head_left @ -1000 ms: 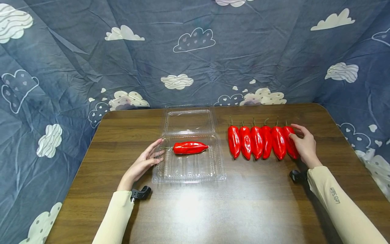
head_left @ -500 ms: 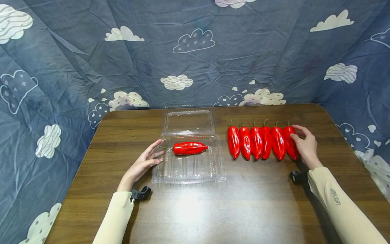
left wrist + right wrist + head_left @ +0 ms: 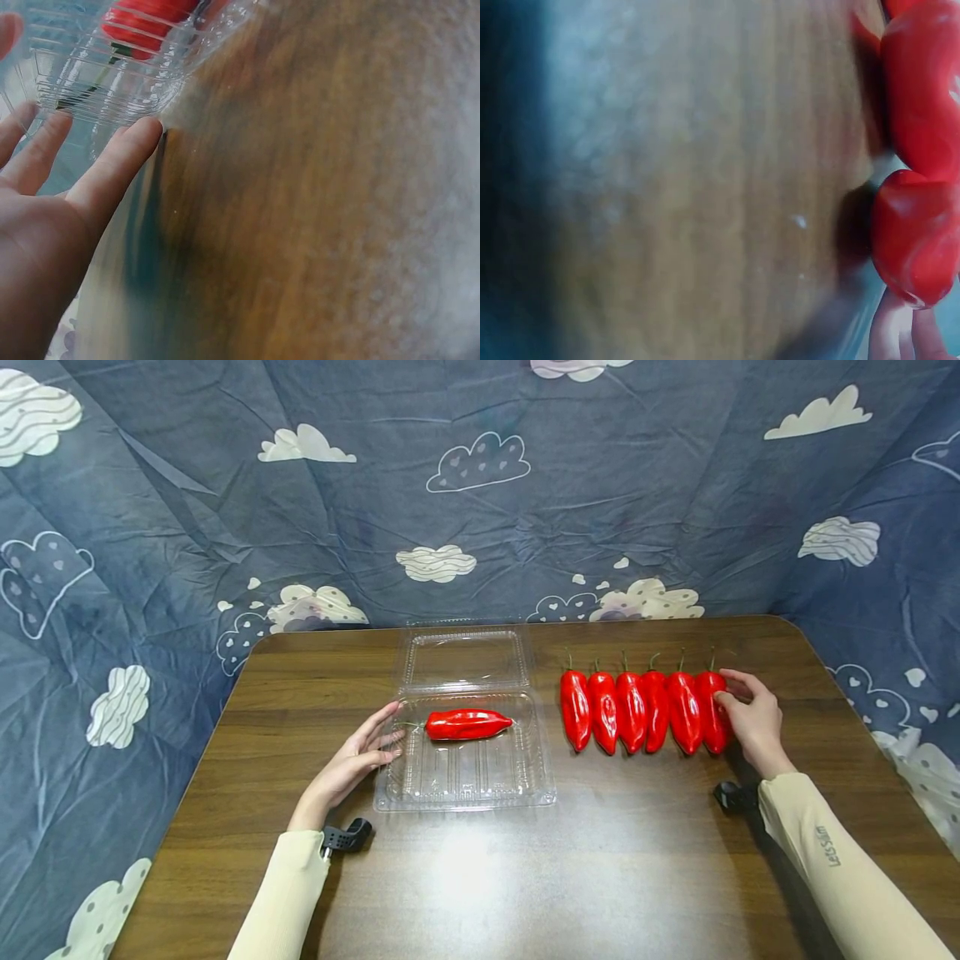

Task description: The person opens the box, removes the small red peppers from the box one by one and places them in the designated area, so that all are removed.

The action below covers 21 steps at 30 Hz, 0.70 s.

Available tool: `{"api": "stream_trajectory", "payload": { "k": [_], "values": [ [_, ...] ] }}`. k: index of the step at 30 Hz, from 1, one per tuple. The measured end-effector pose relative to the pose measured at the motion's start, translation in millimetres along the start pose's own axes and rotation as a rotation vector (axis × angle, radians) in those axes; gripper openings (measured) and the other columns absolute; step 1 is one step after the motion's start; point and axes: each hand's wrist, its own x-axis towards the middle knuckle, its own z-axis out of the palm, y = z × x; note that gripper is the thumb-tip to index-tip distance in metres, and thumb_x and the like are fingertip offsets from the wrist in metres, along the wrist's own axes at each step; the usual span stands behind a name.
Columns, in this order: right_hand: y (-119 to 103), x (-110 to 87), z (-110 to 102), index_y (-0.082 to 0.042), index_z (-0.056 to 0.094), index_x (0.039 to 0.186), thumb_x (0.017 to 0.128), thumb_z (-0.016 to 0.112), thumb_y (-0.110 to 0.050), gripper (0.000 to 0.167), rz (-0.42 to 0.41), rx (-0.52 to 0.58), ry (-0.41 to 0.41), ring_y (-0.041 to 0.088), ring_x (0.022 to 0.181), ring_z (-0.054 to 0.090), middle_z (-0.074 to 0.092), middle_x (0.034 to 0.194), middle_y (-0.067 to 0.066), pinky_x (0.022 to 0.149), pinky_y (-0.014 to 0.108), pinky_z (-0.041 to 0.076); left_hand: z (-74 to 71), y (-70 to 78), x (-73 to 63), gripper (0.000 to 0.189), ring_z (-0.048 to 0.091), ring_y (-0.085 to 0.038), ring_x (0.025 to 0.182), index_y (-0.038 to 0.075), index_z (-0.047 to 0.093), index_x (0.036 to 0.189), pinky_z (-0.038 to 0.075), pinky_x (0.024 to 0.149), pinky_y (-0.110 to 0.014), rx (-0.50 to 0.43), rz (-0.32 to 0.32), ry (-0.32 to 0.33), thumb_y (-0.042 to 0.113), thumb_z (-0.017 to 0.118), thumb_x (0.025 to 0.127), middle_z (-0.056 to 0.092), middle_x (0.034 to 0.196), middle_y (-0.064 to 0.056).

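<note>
Six or so is not counted here: several glossy red peppers (image 3: 632, 712) lie side by side at the right in the head view, stems pointing away. My right hand (image 3: 753, 722) holds the rightmost red pepper (image 3: 711, 706), thumb over its upper side; in the right wrist view my fingers show beside that pepper (image 3: 915, 244). A clear plastic clamshell box (image 3: 465, 793) stands unfolded, with one red pepper (image 3: 467, 724) lying crosswise in its base. My left hand (image 3: 348, 768) touches the box's left side with extended fingers, as the left wrist view also shows.
The box's lid (image 3: 465, 662) lies folded back toward the far edge of the wooden table (image 3: 600, 877). Behind the table hangs a dark blue cloth (image 3: 480, 518) with cloud prints. A black strap device (image 3: 347, 835) sits on each wrist.
The rightmost pepper has turned slightly, its stem now farther right and its tip farther left, closer in line with the row. My left hand and the box have stayed put.
</note>
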Motion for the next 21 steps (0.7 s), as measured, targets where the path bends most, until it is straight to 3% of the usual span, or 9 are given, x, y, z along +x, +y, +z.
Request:
{"api": "stream_trajectory", "payload": {
  "k": [6, 14, 21],
  "values": [
    [-3, 2.3, -4, -0.006, 0.051, 0.137, 0.095, 0.052, -0.016, 0.043, 0.009, 0.085, 0.081, -0.001, 0.081, 0.048, 0.053, 0.119, 0.013, 0.058, 0.008, 0.045, 0.4, 0.0, 0.4, 0.074, 0.017, -0.046, 0.137, 0.003, 0.011, 0.153, 0.037, 0.106, -0.04, 0.0, 0.0, 0.0, -0.012, 0.044, 0.089, 0.005, 0.159, -0.014],
    [-20, -3.4, -3, -0.007, 0.056, 0.133, 0.095, 0.053, -0.012, 0.038, -0.068, 0.181, 0.088, -0.002, 0.082, 0.052, 0.056, 0.109, 0.0, 0.065, 0.008, 0.047, -0.5, 0.1, 0.9, 0.074, 0.017, -0.046, 0.137, 0.004, 0.012, 0.153, 0.036, 0.106, -0.039, -0.004, -0.009, -0.001, -0.012, 0.044, 0.088, 0.005, 0.159, -0.013],
    [-38, -13.1, 12, 0.003, 0.052, 0.131, 0.097, 0.051, -0.008, 0.036, -0.185, 0.243, -0.032, 0.003, 0.086, 0.057, 0.061, 0.1, -0.011, 0.071, 0.01, 0.05, -0.8, 0.8, 1.1, 0.074, 0.017, -0.045, 0.138, 0.005, 0.012, 0.153, 0.036, 0.107, -0.04, 0.0, -0.014, -0.003, -0.013, 0.044, 0.089, 0.005, 0.159, -0.012]
  ]
}}
